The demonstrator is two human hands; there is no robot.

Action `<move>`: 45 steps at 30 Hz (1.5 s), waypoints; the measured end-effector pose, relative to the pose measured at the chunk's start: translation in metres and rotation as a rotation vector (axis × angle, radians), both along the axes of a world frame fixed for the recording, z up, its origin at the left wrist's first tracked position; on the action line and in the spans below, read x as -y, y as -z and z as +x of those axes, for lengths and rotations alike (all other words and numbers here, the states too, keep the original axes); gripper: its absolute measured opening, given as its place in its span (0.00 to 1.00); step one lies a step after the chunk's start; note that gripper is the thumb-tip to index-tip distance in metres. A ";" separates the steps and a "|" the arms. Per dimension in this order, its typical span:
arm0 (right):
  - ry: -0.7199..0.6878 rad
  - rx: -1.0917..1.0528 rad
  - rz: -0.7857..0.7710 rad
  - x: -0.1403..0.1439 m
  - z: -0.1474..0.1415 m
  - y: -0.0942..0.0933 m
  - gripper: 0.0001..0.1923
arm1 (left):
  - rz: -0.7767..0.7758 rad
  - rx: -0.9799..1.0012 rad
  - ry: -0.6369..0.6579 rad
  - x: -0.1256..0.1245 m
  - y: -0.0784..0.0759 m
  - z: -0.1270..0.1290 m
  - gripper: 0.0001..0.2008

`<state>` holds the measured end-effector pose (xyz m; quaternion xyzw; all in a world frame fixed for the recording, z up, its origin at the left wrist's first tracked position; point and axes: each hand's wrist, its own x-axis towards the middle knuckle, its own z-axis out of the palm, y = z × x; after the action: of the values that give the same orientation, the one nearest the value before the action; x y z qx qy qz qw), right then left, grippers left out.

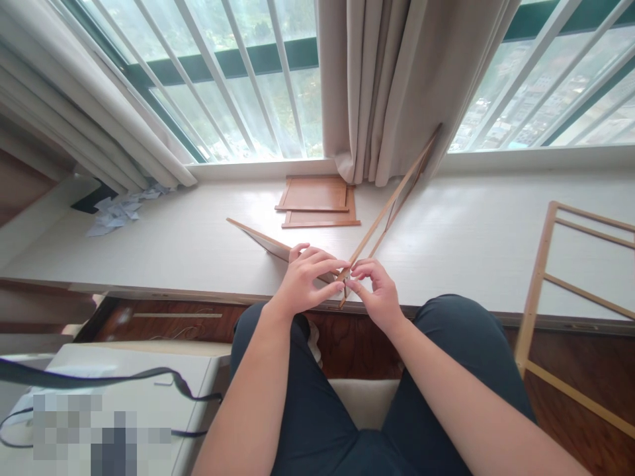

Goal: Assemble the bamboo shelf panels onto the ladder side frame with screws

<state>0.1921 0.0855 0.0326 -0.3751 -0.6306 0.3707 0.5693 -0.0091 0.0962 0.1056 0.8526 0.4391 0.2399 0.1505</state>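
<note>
At the front edge of the white sill, two thin wooden pieces meet in a V between my hands. A wooden panel [258, 237], seen nearly edge-on, runs off to the left. The longer wooden frame [387, 208] stands on edge and slants back toward the curtain. My left hand [310, 277] lies over the panel's near end, thumb and forefinger closed around the corner. From the other side my right hand [374, 291] pinches at the same corner, fingers curled. Whatever small part sits between its fingertips is too small to make out.
Two brown wooden panels [317, 195] lie overlapped on the white sill [471, 244]. A slatted wooden frame [536, 284] leans at the right. Torn paper [116, 213] lies at the far left. A white cabinet [133, 370] with a dark strap [99, 378] stands at lower left.
</note>
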 end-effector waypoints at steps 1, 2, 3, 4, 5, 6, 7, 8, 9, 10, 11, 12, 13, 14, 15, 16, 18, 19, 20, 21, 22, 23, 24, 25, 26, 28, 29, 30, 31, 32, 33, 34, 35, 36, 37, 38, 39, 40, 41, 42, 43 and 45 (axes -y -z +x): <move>0.009 0.018 0.022 0.001 0.001 -0.001 0.05 | -0.003 0.002 -0.006 0.000 0.000 0.001 0.17; 0.016 0.034 0.041 0.002 0.001 -0.002 0.05 | -0.005 0.003 -0.011 0.001 -0.001 0.001 0.17; 0.020 0.046 0.058 0.004 0.002 -0.003 0.05 | -0.007 0.004 -0.015 0.001 -0.001 0.002 0.17; 0.023 0.056 0.075 0.005 0.002 -0.004 0.05 | -0.009 0.005 -0.017 0.002 -0.001 0.002 0.17; 0.025 0.064 0.093 0.006 0.002 -0.004 0.05 | -0.010 0.006 -0.019 0.003 -0.002 0.003 0.17; 0.027 0.073 0.112 0.007 0.002 -0.005 0.05 | -0.009 0.008 -0.020 0.003 -0.002 0.003 0.17; 0.030 0.085 0.131 0.007 0.002 -0.005 0.05 | -0.007 0.010 -0.019 0.003 -0.001 0.003 0.17; 0.037 0.100 0.148 0.008 0.002 -0.006 0.05 | -0.005 0.013 -0.017 0.004 -0.001 0.003 0.17; 0.048 0.120 0.164 0.009 0.002 -0.006 0.04 | -0.001 0.017 -0.015 0.004 -0.001 0.003 0.17; 0.062 0.143 0.179 0.009 0.001 -0.007 0.04 | 0.003 0.020 -0.014 0.004 0.000 0.002 0.18; 0.076 0.166 0.192 0.010 0.000 -0.007 0.04 | 0.005 0.022 -0.013 0.004 0.001 0.002 0.18; 0.089 0.187 0.207 0.010 0.000 -0.008 0.04 | 0.005 0.025 -0.013 0.004 0.001 0.002 0.18; 0.101 0.204 0.221 0.010 -0.001 -0.008 0.04 | 0.006 0.031 -0.013 0.004 0.002 0.002 0.18; 0.111 0.218 0.235 0.011 -0.002 -0.008 0.03 | 0.008 0.040 -0.013 0.004 0.002 0.002 0.18; 0.122 0.230 0.245 0.011 -0.003 -0.008 0.03 | 0.009 0.050 -0.011 0.004 0.003 0.001 0.18; 0.135 0.243 0.251 0.011 -0.004 -0.009 0.03 | 0.010 0.058 -0.009 0.004 0.003 0.001 0.18; 0.163 0.275 0.252 0.012 -0.005 -0.010 0.03 | 0.009 0.068 -0.005 0.004 0.003 0.001 0.18; 0.169 0.296 0.246 0.013 -0.005 -0.010 0.05 | 0.006 0.069 -0.003 0.004 0.003 0.001 0.18; 0.166 0.321 0.236 0.013 -0.006 -0.010 0.08 | 0.004 0.069 -0.001 0.004 0.003 0.001 0.18; 0.155 0.347 0.221 0.014 -0.005 -0.011 0.11 | 0.002 0.070 0.001 0.004 0.003 0.001 0.18; 0.139 0.369 0.205 0.015 -0.004 -0.011 0.14 | 0.002 0.073 0.004 0.004 0.003 0.001 0.17; 0.124 0.384 0.186 0.015 -0.003 -0.010 0.17 | 0.002 0.077 0.007 0.004 0.004 0.000 0.17; 0.111 0.392 0.169 0.016 -0.002 -0.010 0.19 | 0.003 0.082 0.012 0.003 0.004 0.000 0.17; 0.103 0.396 0.153 0.017 0.000 -0.010 0.20 | 0.006 0.089 0.018 0.003 0.004 0.000 0.16; 0.100 0.396 0.139 0.017 0.002 -0.010 0.21 | 0.009 0.098 0.023 0.002 0.005 -0.001 0.16; 0.100 0.397 0.128 0.020 0.007 -0.013 0.21 | 0.017 0.114 0.029 0.002 0.007 -0.001 0.16; 0.102 0.397 0.132 0.022 0.008 -0.016 0.21 | 0.021 0.118 0.028 0.002 0.007 -0.001 0.17; 0.104 0.395 0.146 0.025 0.009 -0.022 0.21 | 0.022 0.118 0.026 0.003 0.008 -0.001 0.17; 0.103 0.386 0.169 0.029 0.009 -0.029 0.20 | 0.022 0.114 0.024 0.004 0.008 0.000 0.17; 0.097 0.376 0.200 0.033 0.007 -0.037 0.19 | 0.022 0.105 0.025 0.006 0.008 0.000 0.18; 0.081 0.365 0.242 0.038 0.004 -0.048 0.19 | 0.018 0.094 0.031 0.008 0.008 0.000 0.19; 0.052 0.348 0.288 0.042 -0.001 -0.059 0.18 | 0.014 0.081 0.031 0.009 0.007 0.000 0.19; 0.008 0.328 0.328 0.047 -0.008 -0.072 0.17 | 0.015 0.067 0.035 0.011 0.007 0.000 0.19; -0.046 0.309 0.374 0.051 -0.017 -0.084 0.16 | 0.016 0.055 0.041 0.012 0.007 -0.001 0.19; -0.104 0.296 0.416 0.055 -0.028 -0.097 0.14 | 0.018 0.039 0.050 0.013 0.006 -0.002 0.18; -0.173 0.305 0.447 0.059 -0.041 -0.110 0.12 | 0.020 0.010 0.062 0.014 0.005 -0.003 0.17; -0.259 0.335 0.467 0.064 -0.057 -0.121 0.11 | 0.022 -0.013 0.078 0.014 0.005 -0.004 0.17; -0.369 0.393 0.483 0.069 -0.076 -0.130 0.09 | 0.021 -0.023 0.104 0.016 0.004 -0.005 0.18; -0.467 0.477 0.487 0.074 -0.096 -0.137 0.09 | 0.019 -0.015 0.124 0.017 0.003 -0.005 0.19; -0.541 0.565 0.501 0.081 -0.117 -0.141 0.10 | 0.020 0.007 0.115 0.018 0.003 -0.005 0.19; -0.608 0.670 0.517 0.087 -0.140 -0.142 0.11 | 0.021 0.022 0.110 0.019 0.003 -0.005 0.20; -0.715 0.874 0.540 0.103 -0.186 -0.137 0.10 | 0.033 0.041 0.108 0.021 0.005 -0.004 0.20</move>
<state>0.0059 -0.0172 0.1693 -0.1008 -0.9632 0.1784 0.1742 -0.0131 0.0752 0.1009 0.8723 0.3854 0.2559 0.1582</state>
